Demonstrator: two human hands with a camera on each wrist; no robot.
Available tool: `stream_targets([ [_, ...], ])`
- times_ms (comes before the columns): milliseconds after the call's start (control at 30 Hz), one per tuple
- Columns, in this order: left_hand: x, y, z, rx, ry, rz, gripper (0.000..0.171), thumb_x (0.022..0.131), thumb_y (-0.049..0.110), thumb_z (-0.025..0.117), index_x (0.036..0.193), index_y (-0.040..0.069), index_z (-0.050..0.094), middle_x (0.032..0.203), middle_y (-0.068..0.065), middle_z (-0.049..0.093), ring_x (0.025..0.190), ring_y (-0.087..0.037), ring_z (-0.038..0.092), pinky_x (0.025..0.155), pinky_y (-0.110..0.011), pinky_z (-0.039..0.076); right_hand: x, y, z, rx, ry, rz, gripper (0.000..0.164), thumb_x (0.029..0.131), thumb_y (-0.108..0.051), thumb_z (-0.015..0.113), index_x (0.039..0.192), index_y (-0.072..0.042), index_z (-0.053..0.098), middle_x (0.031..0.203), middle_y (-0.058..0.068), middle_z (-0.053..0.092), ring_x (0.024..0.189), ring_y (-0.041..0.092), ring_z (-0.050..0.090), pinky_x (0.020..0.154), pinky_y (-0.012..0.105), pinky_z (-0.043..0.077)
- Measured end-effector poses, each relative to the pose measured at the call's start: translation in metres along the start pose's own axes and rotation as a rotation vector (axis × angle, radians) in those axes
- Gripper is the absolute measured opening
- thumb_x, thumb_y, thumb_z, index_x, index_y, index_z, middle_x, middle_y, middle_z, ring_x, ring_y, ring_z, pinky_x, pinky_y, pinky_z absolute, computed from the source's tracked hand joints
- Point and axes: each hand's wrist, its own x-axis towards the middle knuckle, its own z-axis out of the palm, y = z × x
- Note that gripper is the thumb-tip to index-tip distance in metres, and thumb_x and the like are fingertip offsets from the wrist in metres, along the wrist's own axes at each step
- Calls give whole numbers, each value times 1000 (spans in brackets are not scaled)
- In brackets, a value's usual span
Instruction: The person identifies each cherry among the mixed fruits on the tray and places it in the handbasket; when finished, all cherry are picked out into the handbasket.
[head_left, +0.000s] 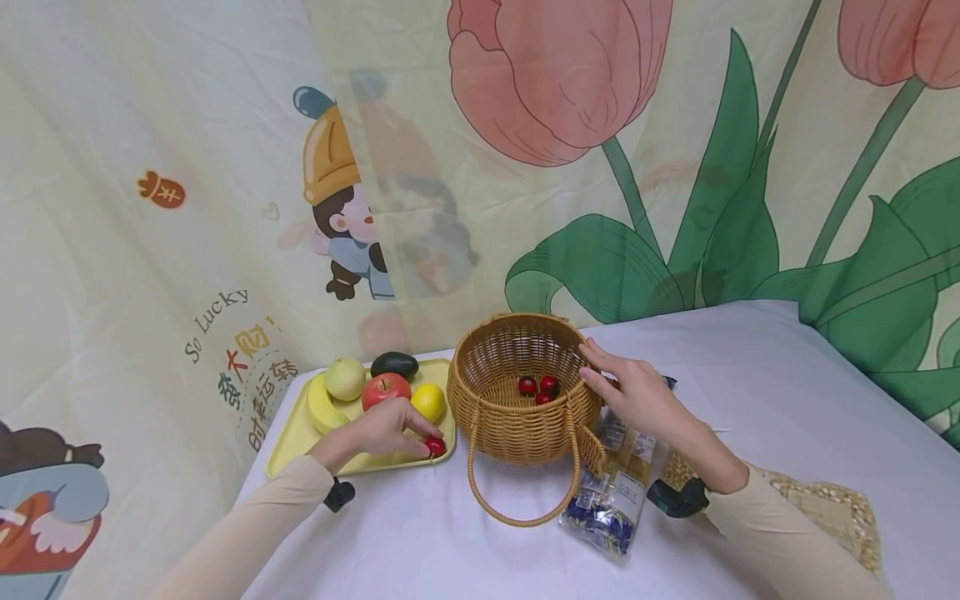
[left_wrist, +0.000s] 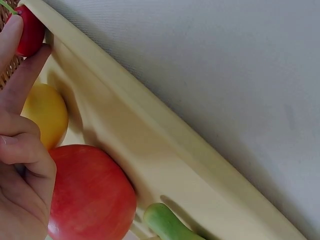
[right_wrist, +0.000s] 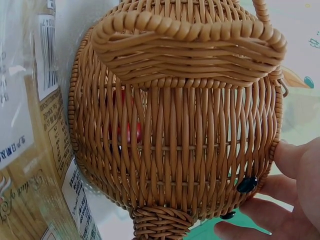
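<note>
My left hand (head_left: 384, 427) pinches a dark red cherry (head_left: 436, 448) between thumb and index finger at the near right corner of the yellow tray (head_left: 281, 450). In the left wrist view the cherry (left_wrist: 33, 32) shows a green stem. My right hand (head_left: 637, 393) grips the rim of the brown wicker basket (head_left: 517, 437) on its right side, thumb and fingers on either side of the edge in the right wrist view. Several red cherries (head_left: 550, 385) lie inside the basket, whose loop handle (head_left: 525, 522) hangs down in front.
On the tray are a banana (head_left: 324, 410), a pale green round fruit (head_left: 346, 380), an avocado (head_left: 394, 364), a red apple (head_left: 385, 388) and a lemon (head_left: 427, 402). Right of the basket lies a clear printed packet (head_left: 626, 492), with a woven mat (head_left: 832, 521) beyond it.
</note>
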Motion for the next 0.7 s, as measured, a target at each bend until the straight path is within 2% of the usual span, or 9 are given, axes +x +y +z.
stream_targets([
  [167,-6,-1,-4,31,1,40,28,88,13,79,116,9,79,105,-1,81,109,-19,73,92,-30,58,0,0,0,3,1,3,53,108,-28,52,151,2,45,158,23,40,139,46,49,110,60,44],
  [400,-21,5,-20,50,-24,27,31,88,16,80,118,10,78,108,3,81,106,-14,73,96,-31,58,0,0,1,3,11,-12,53,108,-27,53,150,3,46,157,24,42,136,47,52,107,61,46],
  [633,-38,20,-51,45,-63,11,31,88,11,80,119,7,77,105,0,81,99,-10,73,85,-22,58,0,0,0,4,-2,7,54,108,-29,52,152,1,44,159,23,40,139,46,49,109,60,45],
  [700,-42,26,-63,57,-72,16,31,87,11,80,117,6,78,102,-1,82,94,-11,72,78,-20,57,-1,0,0,5,-5,11,54,109,-30,51,152,1,44,159,23,39,140,46,48,110,60,44],
])
